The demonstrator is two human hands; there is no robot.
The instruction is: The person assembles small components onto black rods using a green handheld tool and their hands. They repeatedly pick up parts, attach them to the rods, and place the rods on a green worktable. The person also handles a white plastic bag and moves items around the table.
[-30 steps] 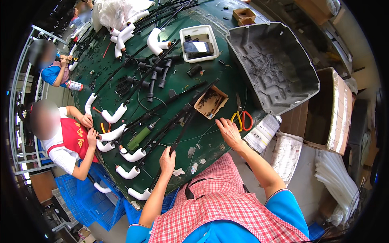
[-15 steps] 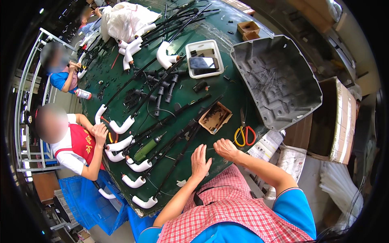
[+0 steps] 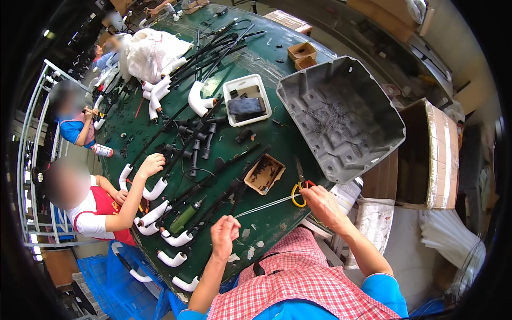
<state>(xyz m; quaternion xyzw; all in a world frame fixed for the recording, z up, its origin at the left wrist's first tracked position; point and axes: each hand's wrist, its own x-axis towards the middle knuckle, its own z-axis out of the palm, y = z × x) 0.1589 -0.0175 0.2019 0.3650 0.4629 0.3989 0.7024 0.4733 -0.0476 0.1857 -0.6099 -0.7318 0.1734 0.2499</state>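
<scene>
Red scissor handle (image 3: 309, 184) partly hidden by right fingers (image 3: 316, 196), co-workers' faces (image 3: 68, 182) blurred

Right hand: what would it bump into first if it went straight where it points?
Probably the scissors, just ahead of the right hand; whether they already touch is hard to tell.

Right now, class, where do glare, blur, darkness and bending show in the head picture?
All in the head view: blackness rings the rim; the metal rack bows at left; pale sheen washes the far part of the green table; soft blur covers the nearer co-worker's head; the right hand and scissors are lit well enough to make out.
</scene>
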